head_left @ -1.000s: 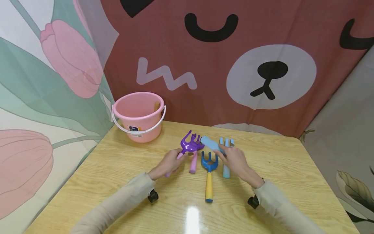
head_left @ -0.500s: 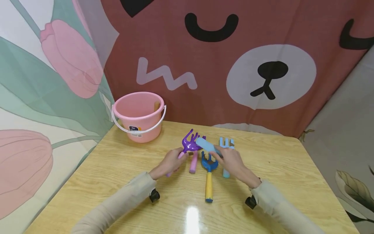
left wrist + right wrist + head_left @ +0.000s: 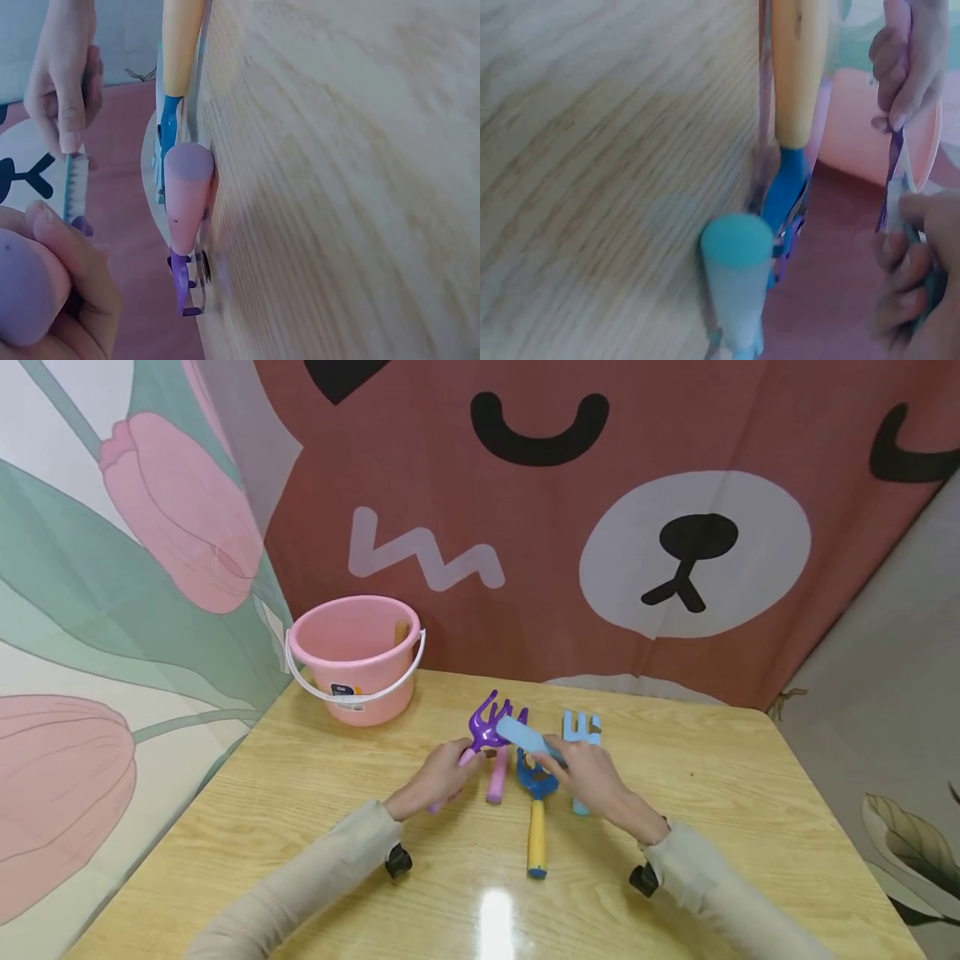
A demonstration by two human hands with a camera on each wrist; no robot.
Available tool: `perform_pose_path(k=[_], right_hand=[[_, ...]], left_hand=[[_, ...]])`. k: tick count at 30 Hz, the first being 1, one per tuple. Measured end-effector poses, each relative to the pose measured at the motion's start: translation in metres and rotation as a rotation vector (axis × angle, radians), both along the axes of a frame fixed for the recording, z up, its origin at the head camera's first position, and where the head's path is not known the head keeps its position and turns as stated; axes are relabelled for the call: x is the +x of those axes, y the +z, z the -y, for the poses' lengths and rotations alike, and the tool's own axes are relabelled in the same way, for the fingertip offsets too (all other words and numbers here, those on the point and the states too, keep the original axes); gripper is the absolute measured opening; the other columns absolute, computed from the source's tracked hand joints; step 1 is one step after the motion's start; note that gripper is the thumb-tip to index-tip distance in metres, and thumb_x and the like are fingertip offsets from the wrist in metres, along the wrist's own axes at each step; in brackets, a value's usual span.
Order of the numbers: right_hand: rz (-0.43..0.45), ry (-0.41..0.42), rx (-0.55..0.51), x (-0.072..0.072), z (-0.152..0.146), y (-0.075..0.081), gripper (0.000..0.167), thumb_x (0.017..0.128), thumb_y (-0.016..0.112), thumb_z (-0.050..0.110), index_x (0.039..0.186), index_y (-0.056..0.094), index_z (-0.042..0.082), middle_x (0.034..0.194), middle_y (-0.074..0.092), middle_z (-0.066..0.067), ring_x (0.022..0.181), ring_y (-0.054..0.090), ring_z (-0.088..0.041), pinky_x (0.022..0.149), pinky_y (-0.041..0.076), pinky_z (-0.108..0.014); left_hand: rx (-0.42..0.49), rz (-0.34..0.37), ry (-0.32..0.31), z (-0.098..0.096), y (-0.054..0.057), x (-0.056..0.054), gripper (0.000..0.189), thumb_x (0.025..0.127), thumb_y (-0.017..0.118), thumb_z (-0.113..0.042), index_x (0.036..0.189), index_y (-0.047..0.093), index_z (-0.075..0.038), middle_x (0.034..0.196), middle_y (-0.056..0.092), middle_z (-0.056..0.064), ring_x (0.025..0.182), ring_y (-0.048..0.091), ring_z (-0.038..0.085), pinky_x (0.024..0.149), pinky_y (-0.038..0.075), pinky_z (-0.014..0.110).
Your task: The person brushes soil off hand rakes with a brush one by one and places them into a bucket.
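My left hand [image 3: 435, 778] grips the pink handle of a purple hand rake [image 3: 483, 734], its tines pointing up and away. In my right hand [image 3: 596, 781] is a light blue brush [image 3: 522, 735], whose head overlaps the rake's tines in the head view. Pale bristles show on the brush [image 3: 76, 187] in the left wrist view, facing the rake. Below them on the table lie a second purple tool with a pink handle [image 3: 497, 779], a blue hand fork with a yellow handle [image 3: 537, 842] and a light blue fork [image 3: 582, 728], partly hidden by my right hand.
A pink bucket [image 3: 375, 681] with a white handle stands at the table's back left, a brown stick-like thing [image 3: 401, 631] inside it. Printed cloth [image 3: 450, 635] hangs right behind the wooden table [image 3: 637, 902]. Dark specks of dirt lie near the tools.
My right hand has moved left and slightly down, bringing the brush from the rake's right edge across its tines. My left hand has barely shifted, still holding the rake.
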State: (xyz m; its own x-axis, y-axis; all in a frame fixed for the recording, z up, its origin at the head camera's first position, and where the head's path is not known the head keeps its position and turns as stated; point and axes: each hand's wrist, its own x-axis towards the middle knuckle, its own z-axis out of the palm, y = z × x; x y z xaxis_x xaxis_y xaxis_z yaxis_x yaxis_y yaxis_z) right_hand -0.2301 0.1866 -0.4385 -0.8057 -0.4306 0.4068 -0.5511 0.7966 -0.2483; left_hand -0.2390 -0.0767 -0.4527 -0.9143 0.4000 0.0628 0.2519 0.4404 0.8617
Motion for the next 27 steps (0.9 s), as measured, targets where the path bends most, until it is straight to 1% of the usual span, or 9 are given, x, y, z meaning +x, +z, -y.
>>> perform_pose_path(k=[3, 5, 8, 11, 16, 21, 27], right_hand=[[-0.011, -0.092, 0.003, 0.0, -0.006, -0.001, 0.038, 0.096, 0.066, 0.029, 0.12, 0.067, -0.001, 0.048, 0.037, 0.011, 0.04, 0.033, -0.006, 0.037, 0.031, -0.025], [-0.021, -0.117, 0.0, 0.0, -0.009, -0.002, 0.039, 0.096, 0.067, 0.029, 0.12, 0.067, -0.001, 0.046, 0.036, 0.01, 0.039, 0.033, -0.008, 0.037, 0.032, -0.026], [-0.015, -0.1, -0.017, 0.001, -0.011, -0.001, 0.041, 0.097, 0.066, 0.03, 0.121, 0.066, -0.003, 0.045, 0.035, 0.011, 0.039, 0.033, -0.007, 0.037, 0.033, -0.026], [-0.012, -0.083, -0.04, 0.002, -0.011, 0.0, 0.042, 0.097, 0.065, 0.03, 0.12, 0.065, -0.004, 0.045, 0.034, 0.012, 0.038, 0.031, -0.006, 0.037, 0.033, -0.026], [0.006, -0.088, -0.064, 0.003, -0.013, -0.001, 0.043, 0.097, 0.065, 0.029, 0.122, 0.064, -0.006, 0.043, 0.032, 0.012, 0.037, 0.026, -0.005, 0.037, 0.031, -0.025], [0.022, -0.094, -0.065, 0.002, -0.015, -0.001, 0.043, 0.098, 0.064, 0.03, 0.122, 0.064, -0.006, 0.042, 0.032, 0.012, 0.036, 0.026, -0.005, 0.037, 0.028, -0.025], [0.032, -0.086, -0.065, 0.002, -0.016, -0.002, 0.042, 0.098, 0.064, 0.029, 0.122, 0.063, -0.006, 0.042, 0.033, 0.012, 0.036, 0.026, -0.005, 0.037, 0.028, -0.024]], left_hand=[[-0.009, 0.003, 0.007, 0.001, 0.0, 0.001, 0.017, 0.102, 0.055, -0.016, 0.105, 0.061, 0.0, 0.064, 0.057, 0.015, 0.038, 0.046, 0.012, 0.033, 0.039, 0.026], [-0.013, 0.006, 0.012, 0.002, 0.0, 0.001, 0.017, 0.102, 0.055, -0.015, 0.104, 0.06, 0.001, 0.063, 0.056, 0.014, 0.038, 0.046, 0.012, 0.033, 0.04, 0.026], [-0.019, -0.011, 0.028, 0.004, -0.001, 0.0, 0.014, 0.101, 0.056, -0.014, 0.1, 0.06, 0.0, 0.06, 0.053, 0.007, 0.038, 0.046, 0.012, 0.033, 0.04, 0.026], [-0.021, -0.042, 0.046, 0.005, 0.0, -0.002, 0.011, 0.1, 0.057, -0.013, 0.097, 0.059, -0.003, 0.061, 0.052, 0.004, 0.039, 0.047, 0.012, 0.033, 0.041, 0.026], [-0.009, -0.064, 0.07, 0.006, 0.004, -0.005, 0.01, 0.099, 0.06, -0.013, 0.095, 0.059, -0.004, 0.062, 0.053, 0.005, 0.04, 0.048, 0.013, 0.034, 0.043, 0.028], [0.008, -0.069, 0.1, 0.009, 0.008, -0.008, 0.016, 0.099, 0.06, -0.02, 0.092, 0.06, -0.006, 0.061, 0.054, 0.004, 0.041, 0.049, 0.013, 0.036, 0.043, 0.027], [0.004, -0.074, 0.113, 0.011, 0.012, -0.01, 0.02, 0.1, 0.06, -0.026, 0.091, 0.06, -0.008, 0.061, 0.054, 0.003, 0.042, 0.049, 0.013, 0.037, 0.042, 0.027]])
